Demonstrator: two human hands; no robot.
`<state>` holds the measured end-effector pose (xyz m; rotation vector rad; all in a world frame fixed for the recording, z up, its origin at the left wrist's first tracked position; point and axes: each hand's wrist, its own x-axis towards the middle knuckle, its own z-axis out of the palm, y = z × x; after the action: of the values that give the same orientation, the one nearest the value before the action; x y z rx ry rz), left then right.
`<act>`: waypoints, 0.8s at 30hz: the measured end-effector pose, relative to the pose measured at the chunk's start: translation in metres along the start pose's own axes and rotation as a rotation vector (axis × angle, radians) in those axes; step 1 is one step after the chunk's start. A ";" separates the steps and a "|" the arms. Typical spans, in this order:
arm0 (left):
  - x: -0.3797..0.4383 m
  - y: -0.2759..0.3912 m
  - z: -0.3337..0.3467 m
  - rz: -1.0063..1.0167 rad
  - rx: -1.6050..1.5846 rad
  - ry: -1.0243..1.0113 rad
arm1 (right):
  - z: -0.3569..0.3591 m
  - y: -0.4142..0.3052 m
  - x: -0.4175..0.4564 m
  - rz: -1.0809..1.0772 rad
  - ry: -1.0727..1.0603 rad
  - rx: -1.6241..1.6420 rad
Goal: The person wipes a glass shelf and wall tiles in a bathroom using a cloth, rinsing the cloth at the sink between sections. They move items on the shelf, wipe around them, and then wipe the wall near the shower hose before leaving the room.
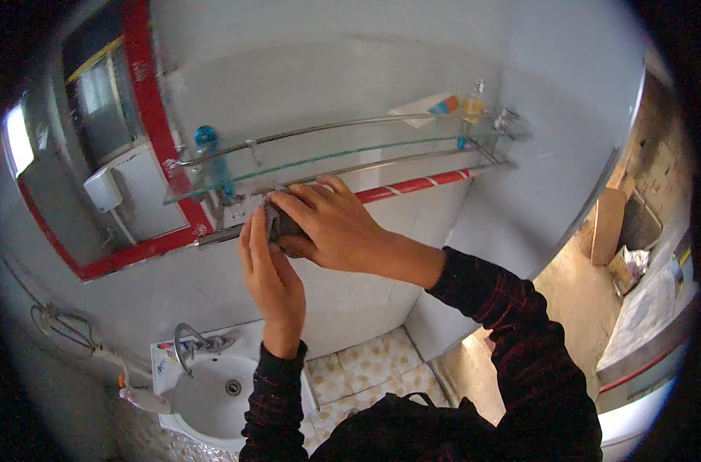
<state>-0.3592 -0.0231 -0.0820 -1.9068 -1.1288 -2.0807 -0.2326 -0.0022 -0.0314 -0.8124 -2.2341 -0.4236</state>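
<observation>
Both my hands are raised at a glass wall shelf (339, 151) with metal rails. A crumpled dark grey cloth (290, 225) is held between them. My right hand (342, 222) wraps over it from the right, fingers bent at its top and thumb beneath. My left hand (269, 271) presses on its left side with the fingers pointing up. The cloth lies against or just in front of a metal bar (220, 237) below the shelf; contact cannot be made out. Behind my fingers, part of the bar and a white panel (238, 215) are hidden.
On the shelf are a blue bottle (212, 153), a tube (425, 110), a yellowish bottle (473, 107) and a clear item (509, 121). A red-framed mirror (142, 86) is at left. Below are a white washbasin (206, 416) and curved faucet (183, 343). A cardboard box (609, 222) is at right.
</observation>
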 end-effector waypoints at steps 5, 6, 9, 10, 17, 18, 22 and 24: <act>0.005 0.019 0.030 0.241 0.097 -0.285 | -0.031 0.033 -0.046 0.049 -0.013 -0.139; 0.005 0.025 0.042 0.287 0.074 -0.330 | -0.042 0.041 -0.057 0.076 -0.007 -0.176; -0.013 0.052 0.098 0.331 -0.121 -0.399 | -0.066 0.078 -0.101 0.169 0.083 -0.218; -0.018 0.063 0.116 0.348 -0.144 -0.426 | -0.076 0.091 -0.114 0.192 0.118 -0.237; -0.048 0.130 0.260 0.471 -0.322 -0.648 | -0.148 0.197 -0.214 0.420 0.246 -0.508; -0.056 0.132 0.277 0.480 -0.320 -0.696 | -0.151 0.204 -0.223 0.519 0.266 -0.481; -0.088 0.122 0.314 0.097 -0.489 -0.843 | -0.146 0.210 -0.264 0.828 0.388 -0.226; -0.108 0.081 0.323 -0.141 -0.584 -0.888 | -0.128 0.216 -0.273 0.899 0.528 0.033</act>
<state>-0.0287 0.0602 -0.1626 -3.3114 -0.7792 -1.7404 0.1252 -0.0218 -0.1254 -1.3825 -1.2230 -0.1276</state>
